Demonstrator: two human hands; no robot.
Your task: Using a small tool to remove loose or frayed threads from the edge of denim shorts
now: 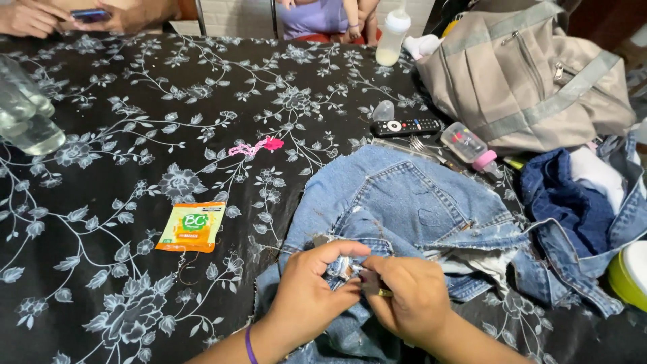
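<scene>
Both hands meet on the light blue jeans [404,202], which lie bunched on the flowered black tablecloth [121,135] at the near edge: the left hand [311,291] pinches a frayed fold of the denim between thumb and fingers, and the right hand [404,300], touching it, is closed around a small tool that is mostly hidden. Left of the jeans lies an orange sachet [191,227], beyond them a remote control [406,126], and to their right a grey bag [532,74] and darker clothes [573,202].

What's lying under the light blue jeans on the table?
Under the light blue jeans the black floral tablecloth shows around the edges, and a fork pokes out behind. Anything else beneath is covered.
</scene>
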